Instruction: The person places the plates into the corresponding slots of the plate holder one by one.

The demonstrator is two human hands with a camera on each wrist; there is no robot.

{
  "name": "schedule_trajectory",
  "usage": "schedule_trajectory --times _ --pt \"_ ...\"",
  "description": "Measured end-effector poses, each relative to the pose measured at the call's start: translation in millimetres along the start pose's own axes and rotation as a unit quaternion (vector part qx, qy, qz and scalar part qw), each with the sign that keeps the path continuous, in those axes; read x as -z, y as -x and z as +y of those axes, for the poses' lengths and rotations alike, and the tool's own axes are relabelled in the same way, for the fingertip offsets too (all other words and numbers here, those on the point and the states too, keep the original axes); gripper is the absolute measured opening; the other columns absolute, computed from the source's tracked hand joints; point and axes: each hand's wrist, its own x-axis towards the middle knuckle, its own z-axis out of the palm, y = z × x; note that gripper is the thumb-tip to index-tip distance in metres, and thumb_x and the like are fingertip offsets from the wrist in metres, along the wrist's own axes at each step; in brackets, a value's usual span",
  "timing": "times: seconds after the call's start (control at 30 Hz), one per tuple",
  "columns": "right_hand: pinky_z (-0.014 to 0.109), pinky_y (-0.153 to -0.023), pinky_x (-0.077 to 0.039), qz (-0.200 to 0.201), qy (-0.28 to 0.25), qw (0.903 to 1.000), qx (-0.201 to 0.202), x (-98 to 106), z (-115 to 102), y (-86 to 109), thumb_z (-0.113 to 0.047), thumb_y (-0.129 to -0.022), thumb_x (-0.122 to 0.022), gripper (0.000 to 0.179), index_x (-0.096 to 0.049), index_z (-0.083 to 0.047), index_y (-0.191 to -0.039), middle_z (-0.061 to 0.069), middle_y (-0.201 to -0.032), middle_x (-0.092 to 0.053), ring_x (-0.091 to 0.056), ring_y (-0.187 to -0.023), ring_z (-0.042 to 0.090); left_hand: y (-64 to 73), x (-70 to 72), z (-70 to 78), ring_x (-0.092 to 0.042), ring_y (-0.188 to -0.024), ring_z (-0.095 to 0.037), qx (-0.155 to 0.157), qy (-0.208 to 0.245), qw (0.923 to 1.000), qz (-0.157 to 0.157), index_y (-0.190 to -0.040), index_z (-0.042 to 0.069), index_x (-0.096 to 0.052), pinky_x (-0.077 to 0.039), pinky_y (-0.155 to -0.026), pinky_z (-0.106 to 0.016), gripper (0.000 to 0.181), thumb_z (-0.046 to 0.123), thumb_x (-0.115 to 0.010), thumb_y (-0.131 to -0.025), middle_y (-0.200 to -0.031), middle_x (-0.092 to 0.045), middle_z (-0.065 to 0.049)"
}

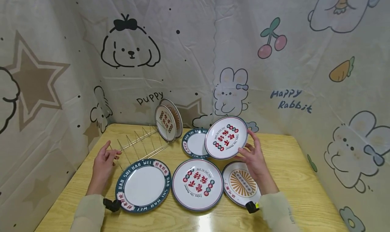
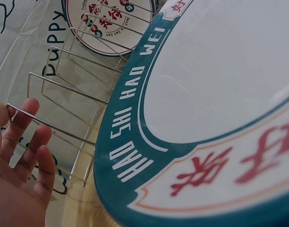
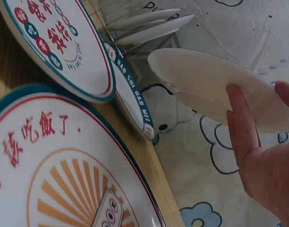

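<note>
My right hand grips a round white plate with red lettering by its right edge, raised and tilted. In the right wrist view its pale underside shows, fingers against it. My left hand is at the near left end of a wire dish rack, fingers loosely bent right at the end wire. Two plates stand upright in the rack's far end: a red-lettered one before an orange-rayed one. Close beside the left hand lies a green-rimmed oval plate.
On the wooden table, another red-lettered plate lies in the middle. An orange-rayed plate lies below my right hand. Behind, a smaller green-rimmed oval plate is partly covered by the raised one. Printed cloth walls the table's back and sides.
</note>
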Motion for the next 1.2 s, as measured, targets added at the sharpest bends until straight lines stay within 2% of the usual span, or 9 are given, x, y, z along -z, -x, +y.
schedule_trajectory --times 0.1,0.33,0.6,0.7,0.9,1.07,1.2 --pt "0.040 -0.084 -0.062 -0.009 -0.008 0.9999 0.002 -8.9 -0.7 2.1 0.005 -0.099 -0.060 0.084 -0.023 -0.036 -0.163 0.010 -0.137 -0.042 -0.065 -0.105 0.012 0.1 -0.8 -0.3 -0.057 -0.098 -0.003 0.000 0.002 1.0000 0.000 -0.167 0.027 -0.020 -0.047 -0.077 -0.014 0.062 0.044 -0.042 -0.111 -0.109 -0.069 0.013" --pt "0.041 -0.085 -0.061 -0.060 -0.010 0.9981 0.010 -28.4 -1.2 5.9 0.006 -0.099 -0.058 0.089 -0.017 -0.037 -0.165 0.012 -0.146 -0.036 -0.061 -0.117 0.015 -0.4 -0.2 -1.9 -0.057 -0.098 -0.003 0.006 0.000 1.0000 0.003 -0.167 0.028 -0.020 -0.047 -0.077 -0.014 0.062 0.044 -0.042 -0.111 -0.106 -0.068 0.017" --pt "0.037 -0.082 -0.061 -0.095 -0.013 0.9954 -0.003 -46.7 3.0 9.8 0.008 -0.098 -0.058 0.094 -0.013 -0.038 -0.166 0.018 -0.152 -0.033 -0.063 -0.119 0.017 1.0 0.4 -1.9 -0.057 -0.098 -0.003 0.006 0.003 1.0000 0.002 -0.167 0.028 -0.020 -0.047 -0.077 -0.015 0.062 0.044 -0.041 -0.111 -0.106 -0.068 0.019" --pt "0.037 -0.083 -0.061 -0.112 -0.015 0.9936 0.000 -53.7 5.2 10.8 0.009 -0.097 -0.059 0.096 -0.011 -0.037 -0.166 0.021 -0.152 -0.033 -0.064 -0.119 0.019 0.9 0.5 -1.7 -0.057 -0.098 -0.004 0.006 0.002 1.0000 0.002 -0.167 0.028 -0.020 -0.047 -0.077 -0.015 0.061 0.044 -0.041 -0.111 -0.107 -0.069 0.015" --pt "0.035 -0.083 -0.062 -0.137 -0.003 0.9905 0.014 -68.8 9.5 11.6 0.008 -0.094 -0.063 0.098 -0.014 -0.035 -0.166 0.023 -0.148 -0.038 -0.063 -0.120 0.020 -0.7 -0.6 -1.2 -0.058 -0.098 -0.004 0.006 0.004 1.0000 0.002 -0.167 0.030 -0.019 -0.048 -0.079 -0.018 0.062 0.046 -0.040 -0.111 -0.119 -0.070 0.002" --pt "0.036 -0.084 -0.061 -0.149 0.009 0.9886 0.019 -80.4 14.5 10.2 0.008 -0.093 -0.065 0.101 -0.010 -0.034 -0.167 0.024 -0.146 -0.040 -0.062 -0.122 0.023 -1.3 -0.6 -0.9 -0.058 -0.099 -0.005 0.012 0.008 0.9999 0.001 -0.167 0.031 -0.019 -0.048 -0.078 -0.017 0.062 0.046 -0.040 -0.111 -0.113 -0.070 0.010" --pt "0.040 -0.085 -0.061 -0.153 0.013 0.9879 0.020 -89.6 18.0 7.7 0.006 -0.092 -0.067 0.102 -0.012 -0.037 -0.166 0.023 -0.147 -0.041 -0.059 -0.126 0.027 -1.9 -0.5 -1.3 -0.058 -0.099 -0.004 0.009 0.013 0.9999 -0.001 -0.167 0.031 -0.019 -0.048 -0.078 -0.017 0.062 0.046 -0.041 -0.111 -0.109 -0.069 0.015"
